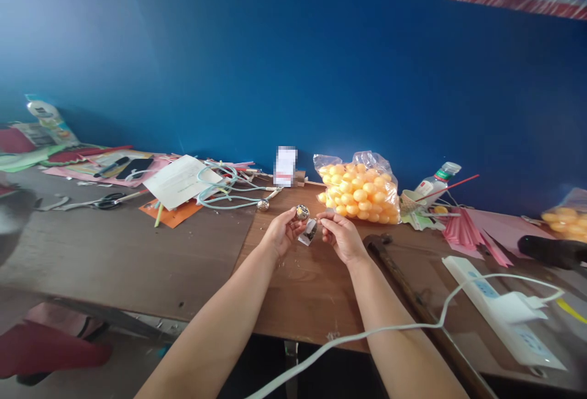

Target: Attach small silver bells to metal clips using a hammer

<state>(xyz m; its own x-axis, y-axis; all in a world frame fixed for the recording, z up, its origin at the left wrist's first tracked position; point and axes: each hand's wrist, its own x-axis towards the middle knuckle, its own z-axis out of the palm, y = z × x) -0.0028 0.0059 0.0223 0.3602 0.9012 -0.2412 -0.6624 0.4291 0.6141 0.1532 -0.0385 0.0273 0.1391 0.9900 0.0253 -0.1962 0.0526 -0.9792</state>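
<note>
A shiny silver ball [302, 211] is pinched between the thumb and fingers of my left hand [280, 234], above the wooden table [298, 289]. Close to its right, my right hand [343, 237] is closed in a pinch; whatever sits between those fingertips is too small to make out. Between and below the hands lies a small clear packet [308, 232] with dark bits in it. Another silver ball [263, 204] rests on the table to the left, by a coil of pale blue cord [224, 206].
Behind my right hand stands a clear bag of orange balls [360, 191]. Scissors [107, 201] and white paper [177, 182] lie left. At right are a bottle [438, 182], a paper cup [408, 202], pink paper [461, 231] and a power strip [481, 289]. A white cable [348, 338] crosses my right forearm.
</note>
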